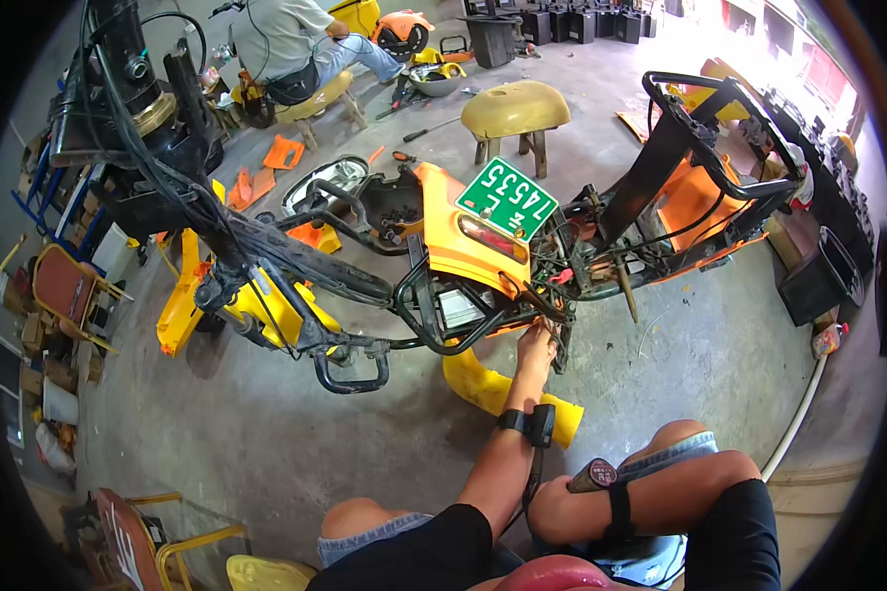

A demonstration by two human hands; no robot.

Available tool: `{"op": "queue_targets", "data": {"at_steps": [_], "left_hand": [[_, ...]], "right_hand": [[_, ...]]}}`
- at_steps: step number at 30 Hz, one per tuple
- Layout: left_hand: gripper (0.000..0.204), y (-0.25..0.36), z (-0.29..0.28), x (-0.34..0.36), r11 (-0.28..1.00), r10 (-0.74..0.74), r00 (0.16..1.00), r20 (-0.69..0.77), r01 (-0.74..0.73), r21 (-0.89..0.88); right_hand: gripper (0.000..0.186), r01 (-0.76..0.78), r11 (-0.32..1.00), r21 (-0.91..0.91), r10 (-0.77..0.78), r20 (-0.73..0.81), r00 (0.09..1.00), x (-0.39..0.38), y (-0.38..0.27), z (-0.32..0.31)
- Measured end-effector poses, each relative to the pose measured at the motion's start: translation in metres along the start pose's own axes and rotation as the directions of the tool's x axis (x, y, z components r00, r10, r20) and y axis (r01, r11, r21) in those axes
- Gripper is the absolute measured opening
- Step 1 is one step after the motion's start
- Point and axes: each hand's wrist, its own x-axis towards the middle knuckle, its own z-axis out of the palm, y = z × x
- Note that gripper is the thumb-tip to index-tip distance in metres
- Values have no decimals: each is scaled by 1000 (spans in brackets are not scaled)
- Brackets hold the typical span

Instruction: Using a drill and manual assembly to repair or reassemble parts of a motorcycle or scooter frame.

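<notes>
My left hand is at the scooter in mid-frame, its grip too hidden to call wide or narrow; my right hand, low and right of centre, is by a dark cylinder, perhaps held, I cannot tell. Above centre, a black tub holds small dark bits; the black bin at far right hides its contents.
</notes>
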Motion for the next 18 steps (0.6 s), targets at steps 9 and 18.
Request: {"op": "queue_targets", "data": {"at_steps": [9,18], "left_hand": [[9,15,-10,-5,995,18,1000,12,-17,-96],[7,7,-5,-8,982,9,996,89,9,-190]], "right_hand": [[38,43,998,-43,-45,-41,998,-6,-3,-13],[55,-1,996,-84,12,127,992,7,-4,-4]]}}
